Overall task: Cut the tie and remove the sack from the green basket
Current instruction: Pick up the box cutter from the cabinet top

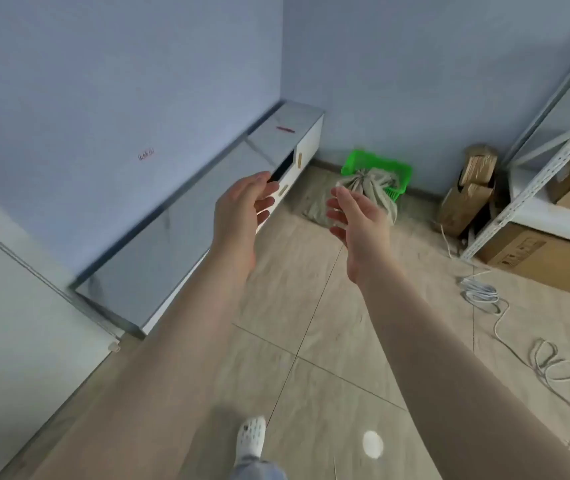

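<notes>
**Both hands raised and empty; sack in basket at far wall**

Left hand [242,206] held out in front, fingers straight and loosely spread, palm turned inward; it holds nothing. Right hand [359,220] held out beside it, palm facing the left, fingers relaxed and slightly bent; also holding nothing; the two hands are apart, not touching.

Green basket [363,162] stands on the tiled floor [297,306] against the blue wall [415,64], well beyond the hands; the sack [366,188], beige cloth, sits in it and spills over its front edge onto the floor; its neck is gathered into a bunch near the top; the tie itself is too small to make out.

Low white cabinet [186,223] runs along the left wall; one of its front compartments shows a dark opening; a small red object [285,129] lies on the top, kind not discernible. A small red mark [146,154] on the left wall, writing unreadable.

Right side: metal shelving [536,174] with cardboard boxes [546,258]; dark print on the lower box, blurred, not legible; folded brown cardboard [467,195] leans in the corner; white cable [487,296] coiled on the floor.

Bottom of view: one foot in a white perforated shoe [251,434].
</notes>
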The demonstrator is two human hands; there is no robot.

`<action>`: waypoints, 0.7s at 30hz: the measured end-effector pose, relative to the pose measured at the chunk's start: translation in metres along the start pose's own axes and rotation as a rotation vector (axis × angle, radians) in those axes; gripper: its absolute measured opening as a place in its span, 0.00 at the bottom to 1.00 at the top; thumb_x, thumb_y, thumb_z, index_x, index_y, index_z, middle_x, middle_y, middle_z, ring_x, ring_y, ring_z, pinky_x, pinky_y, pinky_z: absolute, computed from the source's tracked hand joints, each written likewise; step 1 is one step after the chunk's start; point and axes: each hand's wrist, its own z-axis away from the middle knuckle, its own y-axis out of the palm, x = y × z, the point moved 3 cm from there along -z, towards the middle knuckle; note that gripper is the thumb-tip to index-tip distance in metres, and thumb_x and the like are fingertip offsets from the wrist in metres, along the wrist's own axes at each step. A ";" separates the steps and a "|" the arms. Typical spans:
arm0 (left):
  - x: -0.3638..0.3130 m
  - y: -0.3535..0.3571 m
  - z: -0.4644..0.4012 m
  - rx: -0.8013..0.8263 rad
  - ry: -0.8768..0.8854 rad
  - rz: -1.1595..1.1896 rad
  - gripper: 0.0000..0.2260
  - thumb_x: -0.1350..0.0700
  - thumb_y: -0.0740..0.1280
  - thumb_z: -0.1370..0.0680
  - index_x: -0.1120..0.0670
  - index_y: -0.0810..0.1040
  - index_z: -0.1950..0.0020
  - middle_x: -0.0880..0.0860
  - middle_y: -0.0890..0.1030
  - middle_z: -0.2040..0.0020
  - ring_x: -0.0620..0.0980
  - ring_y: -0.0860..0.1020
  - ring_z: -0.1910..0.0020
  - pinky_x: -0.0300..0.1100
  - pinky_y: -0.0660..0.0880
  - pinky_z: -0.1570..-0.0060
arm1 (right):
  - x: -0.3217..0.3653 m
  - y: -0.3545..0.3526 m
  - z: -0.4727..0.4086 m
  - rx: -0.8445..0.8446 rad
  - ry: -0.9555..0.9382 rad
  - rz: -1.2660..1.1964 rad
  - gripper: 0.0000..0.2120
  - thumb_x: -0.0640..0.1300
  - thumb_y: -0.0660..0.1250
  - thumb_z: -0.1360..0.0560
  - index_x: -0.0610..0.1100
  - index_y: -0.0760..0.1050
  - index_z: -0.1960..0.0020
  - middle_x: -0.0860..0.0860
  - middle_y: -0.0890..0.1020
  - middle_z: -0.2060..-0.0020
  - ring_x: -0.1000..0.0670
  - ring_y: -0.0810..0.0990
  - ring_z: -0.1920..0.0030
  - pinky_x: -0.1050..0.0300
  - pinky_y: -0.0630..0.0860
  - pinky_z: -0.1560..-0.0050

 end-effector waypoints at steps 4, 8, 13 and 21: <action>0.035 -0.005 -0.039 -0.047 -0.101 0.009 0.08 0.53 0.66 0.22 0.52 0.81 0.45 0.50 0.85 0.49 0.48 0.82 0.50 0.41 0.77 0.48 | -0.036 0.008 -0.033 -0.021 0.117 0.025 0.08 0.49 0.66 0.22 0.46 0.80 0.48 0.52 0.83 0.54 0.53 0.81 0.53 0.60 0.76 0.57; 0.071 -0.008 -0.102 -0.073 -0.198 -0.003 0.10 0.53 0.66 0.22 0.53 0.82 0.44 0.50 0.85 0.50 0.48 0.82 0.52 0.42 0.77 0.46 | -0.066 0.026 -0.087 -0.037 0.194 0.066 0.11 0.49 0.65 0.21 0.44 0.79 0.44 0.50 0.83 0.53 0.52 0.81 0.52 0.59 0.77 0.56; 0.106 -0.004 -0.186 -0.035 -0.348 -0.061 0.09 0.56 0.65 0.21 0.55 0.81 0.44 0.52 0.85 0.50 0.49 0.82 0.51 0.46 0.76 0.44 | -0.100 0.052 -0.163 -0.098 0.295 0.078 0.12 0.49 0.66 0.22 0.42 0.79 0.44 0.49 0.83 0.53 0.51 0.81 0.53 0.59 0.77 0.56; 0.123 0.020 -0.303 -0.023 -0.425 -0.135 0.08 0.58 0.63 0.21 0.54 0.82 0.47 0.52 0.85 0.50 0.50 0.82 0.49 0.44 0.77 0.45 | -0.124 0.075 -0.272 -0.159 0.382 0.059 0.12 0.49 0.66 0.22 0.42 0.79 0.44 0.49 0.83 0.54 0.51 0.82 0.54 0.60 0.77 0.58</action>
